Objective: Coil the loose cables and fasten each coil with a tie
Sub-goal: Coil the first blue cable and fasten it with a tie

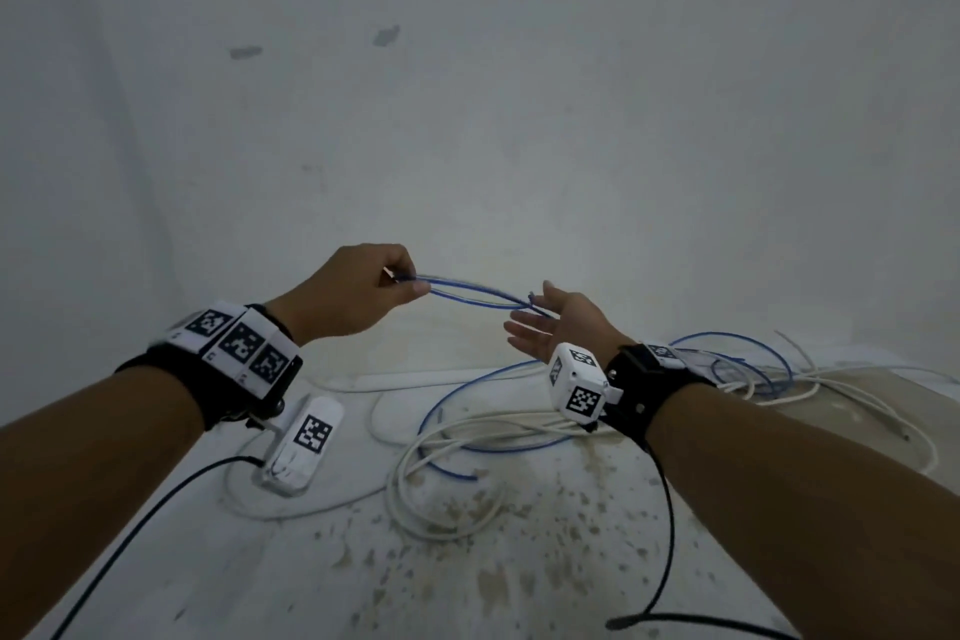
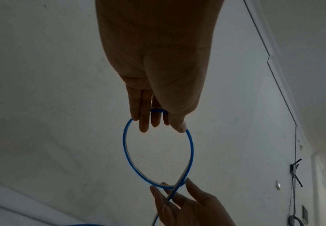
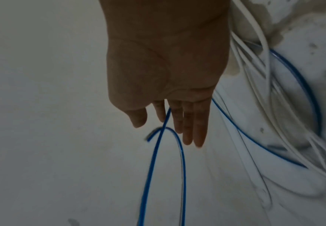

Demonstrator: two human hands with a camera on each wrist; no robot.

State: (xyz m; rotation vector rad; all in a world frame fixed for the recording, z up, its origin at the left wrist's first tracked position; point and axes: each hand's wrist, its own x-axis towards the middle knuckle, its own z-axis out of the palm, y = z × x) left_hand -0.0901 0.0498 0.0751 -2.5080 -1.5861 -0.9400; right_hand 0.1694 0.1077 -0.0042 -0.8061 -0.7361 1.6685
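- Left hand [image 1: 363, 288] has its grip pinched on the top of a loop in the blue cable [image 1: 470, 290], thumb against fingertips [image 2: 144, 126], held up in the air in front of a pale wall [image 1: 467, 68].
- Right hand [image 1: 556, 322] isn't clamped on anything: fingers straight and spread, palm up, with the blue cable running across them right where the loop crosses itself. In the right wrist view the strand slips between two fingers [image 3: 185, 122], so it's guiding, not gripping.
- From the left wrist view the loop is one neat, round-ish turn, maybe doubled on one side, hard to tell. The cut end of the cable sticks out near the right hand.
- Progress-wise I'd say it's barely started: one turn made, and the rest of the blue cable trails down onto the counter [image 1: 519, 561] in loose arcs.
- The white cables [image 1: 452, 478] are untouched, lying in a slack tangle on the counter, mixed up with the blue one off to the right.
- I can't spot any ties, so fastening is all still to do.
- Materials: the blue cable is thin, smooth and springy-looking; the white ones are thicker and floppier. The counter is whitish and stained with brown speckles.
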